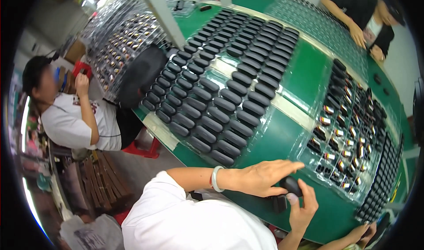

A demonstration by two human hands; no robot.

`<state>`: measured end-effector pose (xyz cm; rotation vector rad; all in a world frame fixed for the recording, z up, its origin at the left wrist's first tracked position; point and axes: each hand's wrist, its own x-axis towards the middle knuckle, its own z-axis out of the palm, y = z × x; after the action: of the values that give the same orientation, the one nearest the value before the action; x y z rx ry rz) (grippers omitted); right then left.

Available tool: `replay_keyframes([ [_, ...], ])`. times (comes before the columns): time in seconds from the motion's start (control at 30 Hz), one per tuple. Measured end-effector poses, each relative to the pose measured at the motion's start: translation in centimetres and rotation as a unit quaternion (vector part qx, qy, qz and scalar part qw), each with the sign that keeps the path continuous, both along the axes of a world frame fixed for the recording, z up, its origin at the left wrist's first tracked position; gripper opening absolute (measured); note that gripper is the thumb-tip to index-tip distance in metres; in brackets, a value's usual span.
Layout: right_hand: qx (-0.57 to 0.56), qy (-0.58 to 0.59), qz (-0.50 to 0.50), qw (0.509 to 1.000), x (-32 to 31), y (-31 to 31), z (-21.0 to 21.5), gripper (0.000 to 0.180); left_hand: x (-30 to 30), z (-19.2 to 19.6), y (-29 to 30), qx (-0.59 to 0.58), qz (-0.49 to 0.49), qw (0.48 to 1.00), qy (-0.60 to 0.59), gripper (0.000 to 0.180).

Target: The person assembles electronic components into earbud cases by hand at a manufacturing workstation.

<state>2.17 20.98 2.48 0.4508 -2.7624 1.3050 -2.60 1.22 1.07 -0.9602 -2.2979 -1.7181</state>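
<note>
A smooth black oval casing [291, 185] is held up in front of my body at the green table's near edge. My right hand [304, 208] grips it from the right, with the thumb and fingers closed about its side. Over its top left reaches my left hand [258, 178], a pale bangle on the wrist; the fingers are nearly straight and the thumb lies against the casing. A small black block [279, 203] shows just below the left thumb. I cannot tell whether it touches either hand.
Clear trays of black oval casings [221, 109] cover the middle of the green table [304, 78]. To the right lies a tray of small parts [344, 139], with rows of black pieces [384, 179] beyond. Co-workers sit left [84, 113] and far right [366, 25]; another person's hands [364, 233] show lower right.
</note>
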Motion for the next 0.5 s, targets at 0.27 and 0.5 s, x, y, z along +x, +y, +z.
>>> replay_keyframes([
  [0.27,-0.041,0.039,0.021,0.998,-1.4,-3.6,0.6,0.063,-5.9,4.3,-14.0,-0.3,0.149,0.935,0.117,0.021],
  [0.5,-0.112,-0.109,-0.031,0.987,0.1,-0.4,-0.2,0.024,-12.9,1.8,-24.3,-0.424,0.168,0.89,-0.016,0.033],
])
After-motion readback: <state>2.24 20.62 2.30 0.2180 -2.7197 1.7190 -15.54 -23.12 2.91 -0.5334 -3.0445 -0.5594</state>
